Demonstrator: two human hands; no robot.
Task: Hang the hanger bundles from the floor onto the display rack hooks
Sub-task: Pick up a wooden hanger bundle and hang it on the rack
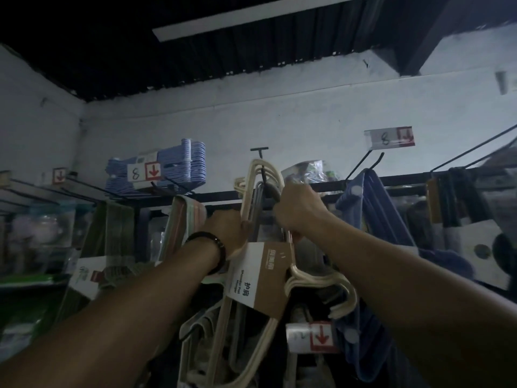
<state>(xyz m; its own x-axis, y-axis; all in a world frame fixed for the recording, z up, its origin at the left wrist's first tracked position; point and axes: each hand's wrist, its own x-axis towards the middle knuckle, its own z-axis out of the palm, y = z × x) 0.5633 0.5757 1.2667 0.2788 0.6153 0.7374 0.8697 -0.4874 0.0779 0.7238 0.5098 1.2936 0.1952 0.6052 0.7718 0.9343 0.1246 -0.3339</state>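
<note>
Both hands hold the cream plastic hanger bundle (245, 191) high so its curved necks slip over the black T-ended rack hook (259, 150) at twelve o'clock. The left hand (226, 233) grips the stems and the right hand (299, 208) curls round the necks. The bundle's brown-and-white card sleeve (263, 278) reads "护肩". A price tag (144, 172) at ten o'clock shows "8".

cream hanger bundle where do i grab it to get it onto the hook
Best grip is probably the necks of the cream hanger bundle, between the hook loops and the cardboard sleeve, coming from below and in front. The sleeve binds the hangers there, and the loops stay free to slide over the rack hook.
</note>
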